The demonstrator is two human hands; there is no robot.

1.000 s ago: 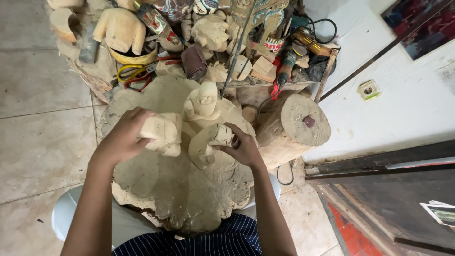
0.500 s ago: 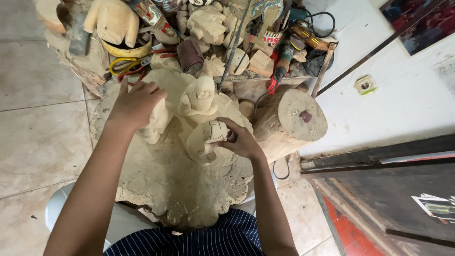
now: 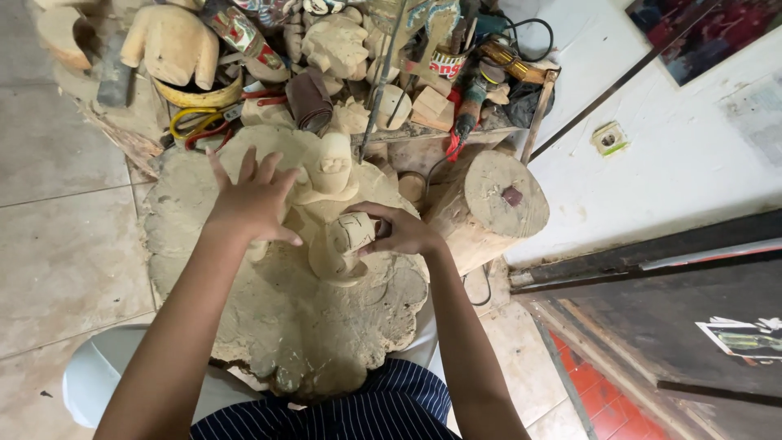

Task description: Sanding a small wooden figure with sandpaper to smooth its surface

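A wide pale wooden slab (image 3: 326, 326) lies before me as a work surface. My right hand (image 3: 401, 230) grips a small carved wooden figure (image 3: 342, 244) that stands on the slab. A second pale carved figure (image 3: 330, 167) stands just behind it. My left hand (image 3: 252, 195) hovers above the slab to the left of both figures, fingers spread, holding nothing. A wooden piece under that hand is mostly hidden.
A thick log stump (image 3: 493, 204) stands at the right of the slab. Behind it lies a heap of carved wooden pieces (image 3: 171, 45), an angle grinder (image 3: 468, 110) and yellow-handled scissors (image 3: 195, 122). White wall at right, tiled floor at left.
My left hand let go of the block-shaped wooden piece it held, moved away from me and opened its fingers. My right hand stayed on the small figure.
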